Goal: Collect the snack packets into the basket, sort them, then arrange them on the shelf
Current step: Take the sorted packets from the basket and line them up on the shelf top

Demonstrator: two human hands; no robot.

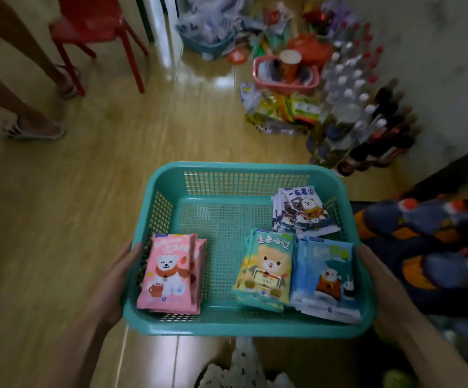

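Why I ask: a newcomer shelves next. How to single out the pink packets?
Find the teal basket held over the wooden floor. The pink packets lie in its near left corner. Only they are pink, with a scarfed white bear; other stacks sit right.

left hand [114, 281] gripping the left edge of the teal basket [227, 166], right hand [381, 292] gripping its right edge, thumbs on the rim, both forearms stretched forward

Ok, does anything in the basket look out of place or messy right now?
Nothing is spilled or mixed. The teal basket holds four colour-sorted stacks: pink packets, green packets, blue packets and white-and-navy packets. Only the white-and-navy stack, in the far right corner, looks untidy: fanned out and turned at an angle.
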